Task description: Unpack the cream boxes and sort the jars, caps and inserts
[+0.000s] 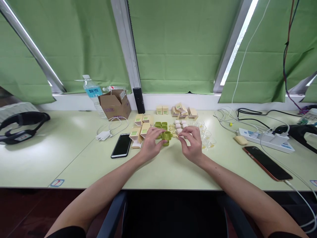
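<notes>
My left hand pinches a small olive-green plastic piece, shaped like an open lobed cup, between thumb and fingers. Opposite it, my right hand has thumb and fingertips closed on a small pale-yellow piece, whose exact kind I cannot make out. The two pieces are very close; whether they touch is unclear. Just beyond my hands sit several green square cups, small yellow pieces and pinkish-white blocks. Clear plastic pieces lie past my right hand.
Cream cartons stand left of my hands, more cartons behind. A black phone, cardboard box and water bottle are leftward. Rightward lie a power strip, another phone and loose cables.
</notes>
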Demonstrator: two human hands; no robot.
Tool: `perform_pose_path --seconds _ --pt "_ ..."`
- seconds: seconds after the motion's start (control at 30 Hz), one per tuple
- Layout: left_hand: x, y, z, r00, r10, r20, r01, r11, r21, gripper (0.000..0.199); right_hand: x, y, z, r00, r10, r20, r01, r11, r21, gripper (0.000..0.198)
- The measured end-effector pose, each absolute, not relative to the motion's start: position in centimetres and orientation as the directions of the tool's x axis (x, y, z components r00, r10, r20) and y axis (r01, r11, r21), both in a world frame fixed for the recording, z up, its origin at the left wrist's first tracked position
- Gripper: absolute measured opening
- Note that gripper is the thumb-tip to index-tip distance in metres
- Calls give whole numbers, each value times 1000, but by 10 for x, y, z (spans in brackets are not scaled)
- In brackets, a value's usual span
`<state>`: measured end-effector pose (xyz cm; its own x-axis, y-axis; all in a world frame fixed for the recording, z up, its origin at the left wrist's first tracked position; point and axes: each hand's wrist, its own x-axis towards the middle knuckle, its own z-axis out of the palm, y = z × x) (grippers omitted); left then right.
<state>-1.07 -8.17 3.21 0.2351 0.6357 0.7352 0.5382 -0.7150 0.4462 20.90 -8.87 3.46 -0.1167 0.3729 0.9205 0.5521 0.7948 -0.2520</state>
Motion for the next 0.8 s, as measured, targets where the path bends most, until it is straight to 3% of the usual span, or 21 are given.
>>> perform_pose_path --seconds 0.2,0.37,0.57,0.8 --pt "-22 -73 36 -70 724 686 512 -564 648 35 216 -66 23 -233 494 837 661 712 -237 16" --pt "-16 -77 32 -60 746 663 495 -555 669 38 212 -50 15 -367 585 723 811 582 -59 16" --pt "-13 -79 31 -46 711 701 530 -578 621 28 197 -39 25 -537 665 519 820 557 136 27" --pt "-14 -79 29 -64 720 691 539 -558 631 22 175 -26 32 -555 738 384 831 517 208 25"
